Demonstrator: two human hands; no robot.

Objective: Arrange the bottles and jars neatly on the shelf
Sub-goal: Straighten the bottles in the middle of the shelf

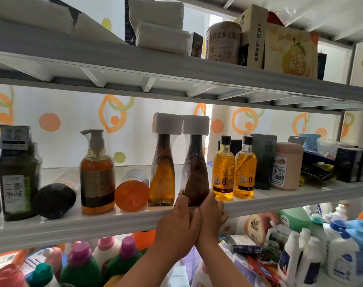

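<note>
Down at the bottom, two bare forearms rise in front of the detergent bottles (81, 264) crowding the lower shelf, with their green bodies and pink and purple caps. The left hand (177, 222) and right hand (212, 214) meet, heels pressed together, in front of the middle shelf (93, 222). Both sets of fingers curl around the foot of the brown bottle (195, 172), the left hand's on its left side and the right hand's on its right, clasping it between them.

That bottle stands upright at the shelf's front edge. It has a wide base, a long tapering neck and a chunky white square cap, all sheathed in clear plastic wrap, and its contents are dark brown.

Touching its left side is its twin, the amber bottle (162, 175), the same shape and cap but filled with golden liquid. Just to the right stand two yellow bottles (223, 175) with black caps, side by side.

Further left, an orange jar (132, 195) lies on its side with its bottom facing out. Then comes an upright pump bottle (96, 175), a black bottle (55, 199) tipped over, and a dark bottle with a green label (17, 183).

Deeper in on the right sit a dark box (264, 158) and a beige jar (287, 165). Behind everything is a white wall (50, 122) dotted with orange circles.
</note>
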